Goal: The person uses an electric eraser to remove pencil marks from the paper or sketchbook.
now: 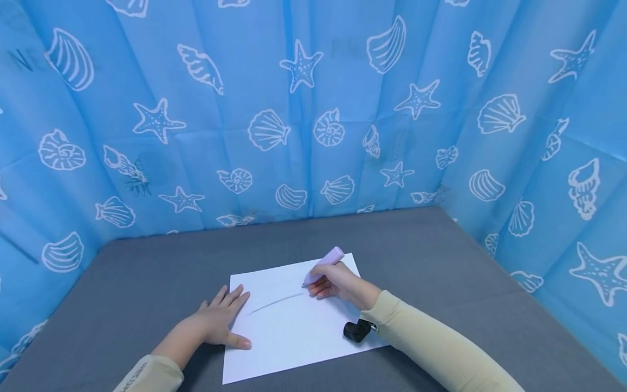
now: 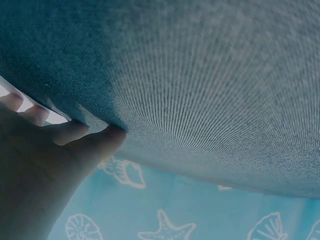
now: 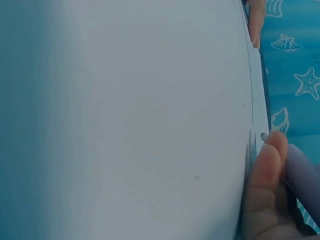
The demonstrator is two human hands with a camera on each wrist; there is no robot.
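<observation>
A white sheet of paper lies on the grey cloth, bearing one thin, slightly curved dark line. My right hand pinches a thick lilac pen between thumb and fingers, its tip down by the line's right end. In the right wrist view the pen shows beside the curled fingers; whether its tip touches the paper cannot be told. My left hand rests with spread fingers across the sheet's left edge. The left wrist view shows that hand's fingers against the cloth and paper edge.
Grey cloth covers the table around the sheet. A blue curtain with white shells and starfish stands behind and at both sides. A small black device sits at the right wrist, over the paper's lower right part.
</observation>
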